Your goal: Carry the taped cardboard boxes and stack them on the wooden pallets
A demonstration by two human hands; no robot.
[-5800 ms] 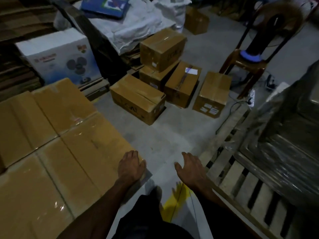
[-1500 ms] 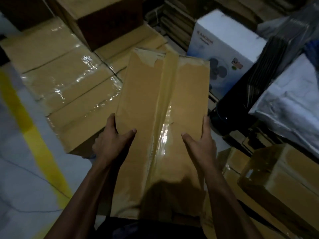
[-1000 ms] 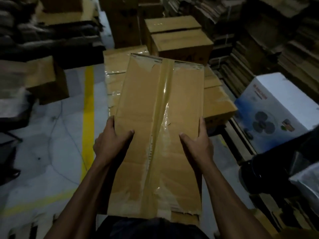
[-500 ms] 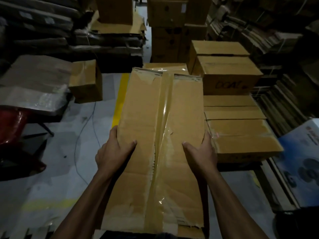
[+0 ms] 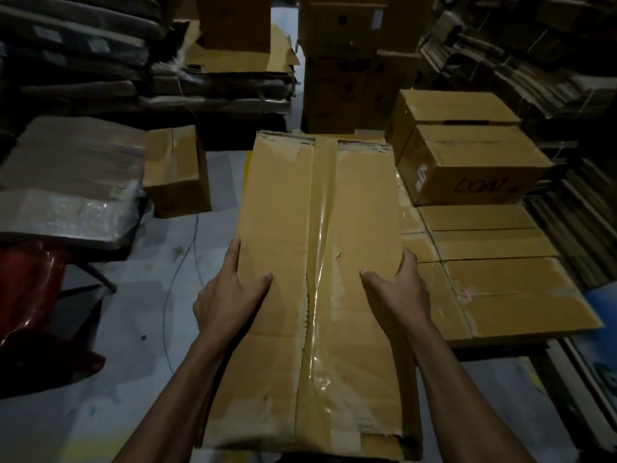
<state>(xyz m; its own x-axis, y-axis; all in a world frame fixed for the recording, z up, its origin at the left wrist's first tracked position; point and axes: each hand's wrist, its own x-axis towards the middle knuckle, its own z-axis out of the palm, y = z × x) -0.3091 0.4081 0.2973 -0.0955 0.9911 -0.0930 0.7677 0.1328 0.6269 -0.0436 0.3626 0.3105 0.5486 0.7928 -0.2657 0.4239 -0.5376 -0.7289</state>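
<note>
I carry a long taped cardboard box (image 5: 283, 208) in front of me, its tape strip running lengthwise down the middle. My left hand (image 5: 227, 295) clasps its left side, thumb lying on the top face. My right hand (image 5: 397, 292) clasps its right side the same way. To the right lies a flat layer of taped boxes (image 5: 507, 289), low to the floor. Two more boxes sit on the far end of that layer, the nearer one (image 5: 467, 162) with dark lettering on its side. What lies under the layer is hidden.
A small box (image 5: 177, 168) stands on the grey floor (image 5: 140, 312) to the left, beside a wrapped bundle (image 5: 66, 182) resting over a red chair (image 5: 30, 295). Tall cartons (image 5: 354, 61) and flattened cardboard stacks (image 5: 534, 55) line the back and right. A thin cable (image 5: 173, 282) crosses the floor.
The view has swung left since picking the box up: the white fan carton has left the view, and the stacked layer of boxes now lies close on my right. Both hands keep the same hold.
</note>
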